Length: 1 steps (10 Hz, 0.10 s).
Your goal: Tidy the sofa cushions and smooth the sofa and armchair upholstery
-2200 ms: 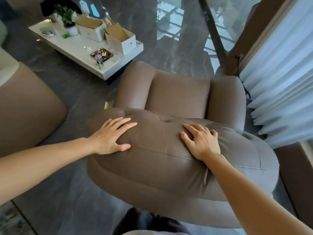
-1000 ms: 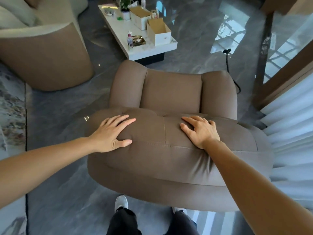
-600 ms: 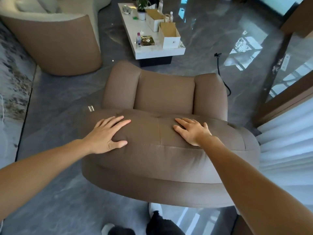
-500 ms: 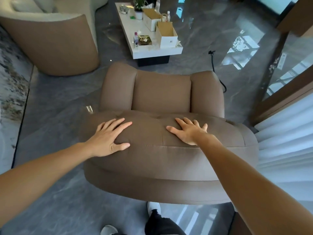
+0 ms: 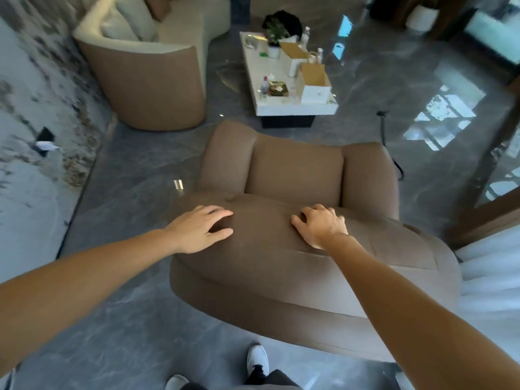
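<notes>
One head-worn wide-angle view looks steeply down and forward from behind the armchair, close over its backrest, with the table and sofa farther ahead.

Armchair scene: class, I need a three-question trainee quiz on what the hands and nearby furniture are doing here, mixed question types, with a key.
1. True or false: both hands rest on the armchair backrest top.
2. Which hand has its fingers curled into the upholstery? A) left hand B) right hand
3. Fill in: beyond the armchair stands a white ____ carrying open boxes.

Key: 1 true; 2 B; 3 table.
</notes>
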Available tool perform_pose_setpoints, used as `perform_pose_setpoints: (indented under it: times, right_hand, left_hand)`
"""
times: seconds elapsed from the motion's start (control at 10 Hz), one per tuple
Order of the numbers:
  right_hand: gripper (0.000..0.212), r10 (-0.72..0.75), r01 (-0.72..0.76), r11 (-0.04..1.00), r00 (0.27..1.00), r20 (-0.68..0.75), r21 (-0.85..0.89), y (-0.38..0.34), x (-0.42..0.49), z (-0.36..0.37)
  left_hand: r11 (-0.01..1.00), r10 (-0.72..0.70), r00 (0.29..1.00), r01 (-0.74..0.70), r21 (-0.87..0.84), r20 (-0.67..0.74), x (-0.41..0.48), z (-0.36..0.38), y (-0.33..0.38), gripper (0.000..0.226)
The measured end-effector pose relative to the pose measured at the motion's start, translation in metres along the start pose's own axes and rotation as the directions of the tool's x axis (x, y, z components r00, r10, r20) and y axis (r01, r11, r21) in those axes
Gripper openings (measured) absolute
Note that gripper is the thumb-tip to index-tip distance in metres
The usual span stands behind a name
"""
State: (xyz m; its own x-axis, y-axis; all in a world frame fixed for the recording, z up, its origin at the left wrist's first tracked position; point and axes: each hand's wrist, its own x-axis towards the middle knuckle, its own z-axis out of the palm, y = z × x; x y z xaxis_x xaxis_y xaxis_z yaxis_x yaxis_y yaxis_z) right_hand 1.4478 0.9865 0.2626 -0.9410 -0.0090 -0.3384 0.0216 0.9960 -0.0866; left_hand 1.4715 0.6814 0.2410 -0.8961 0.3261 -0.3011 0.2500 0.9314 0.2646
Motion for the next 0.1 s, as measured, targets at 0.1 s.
perform_pose_setpoints:
  times: [0.1]
  right_hand:
    - [0.05,-0.173,0.174,0.985,0.981,0.092,0.003,-0.061,0.0095,-0.0131]
  left_hand:
    - [0.927,-0.318,0.945,0.327,0.184,-0.078,-0.0252,-0.027,-0.0172,0.06]
